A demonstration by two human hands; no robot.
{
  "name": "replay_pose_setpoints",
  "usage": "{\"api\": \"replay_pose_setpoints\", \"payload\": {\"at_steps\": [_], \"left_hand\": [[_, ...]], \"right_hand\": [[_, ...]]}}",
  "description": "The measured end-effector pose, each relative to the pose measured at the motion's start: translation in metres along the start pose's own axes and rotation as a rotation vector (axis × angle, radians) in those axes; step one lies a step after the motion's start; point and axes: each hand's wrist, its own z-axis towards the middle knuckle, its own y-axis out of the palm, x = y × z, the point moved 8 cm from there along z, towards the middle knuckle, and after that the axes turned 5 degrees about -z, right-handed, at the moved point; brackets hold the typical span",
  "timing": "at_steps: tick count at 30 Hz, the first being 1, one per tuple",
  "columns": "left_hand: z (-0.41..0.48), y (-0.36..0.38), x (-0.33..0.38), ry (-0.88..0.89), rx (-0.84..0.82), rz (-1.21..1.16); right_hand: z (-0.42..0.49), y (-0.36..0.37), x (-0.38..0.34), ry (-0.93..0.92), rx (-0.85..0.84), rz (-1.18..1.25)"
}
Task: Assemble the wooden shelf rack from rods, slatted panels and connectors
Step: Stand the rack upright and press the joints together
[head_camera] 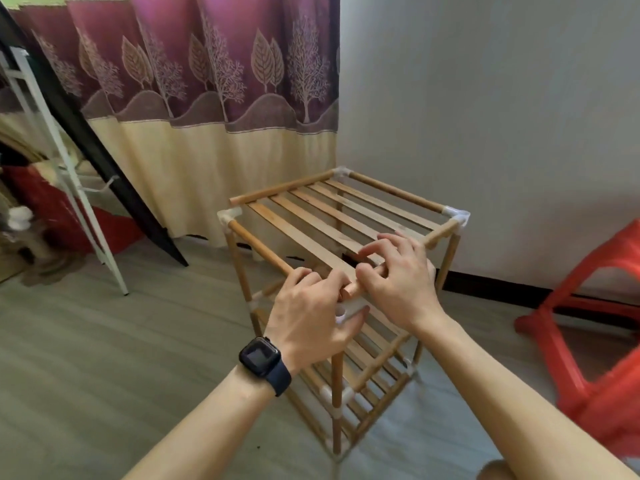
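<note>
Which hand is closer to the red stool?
Right. The right hand, at the rack's near corner, is on the stool's side; the left hand grips a rod farther left.

Single wide-angle cam on my head, facing forward and down over my forearms. Close range: my left hand point(308, 313) and right hand point(398, 282) grip the rack point(391, 192) mid-frame. The floor point(104, 358), curtain point(207, 98) and wall point(502, 116) sit behind, with a red stool point(588, 323) at the right edge.

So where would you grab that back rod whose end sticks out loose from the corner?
Probably grip the loose rod near its free left end, coming from the curtain side: slats crowd its other side, and its far end sits in the far connector.
</note>
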Motion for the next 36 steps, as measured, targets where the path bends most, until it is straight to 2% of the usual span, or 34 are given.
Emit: {"api": "replay_pose_setpoints", "payload": {"at_steps": [4,10,17,25,32,36], "left_hand": [[-0.003,-0.004,0.011,0.137,0.146,0.055],[-0.01,-0.006,0.012,0.217,0.21,0.024],[-0.011,-0.01,0.011,0.217,0.245,-0.03],[-0.016,-0.005,-0.006,0.072,0.241,-0.094],[-0.021,-0.002,-0.005,0.112,0.29,-0.094],[-0.016,0.004,-0.001,0.085,0.243,-0.103]], "right_hand": [[0.01,-0.006,0.01,0.023,0.062,0.048],[0.02,-0.014,0.027,0.061,0.147,0.098],[0.021,-0.008,0.035,0.085,0.155,0.093],[0.017,0.003,0.022,0.104,0.16,0.051],[0.006,0.012,0.011,0.063,0.13,-0.036],[0.008,0.007,0.021,0.084,0.082,0.045]]}}
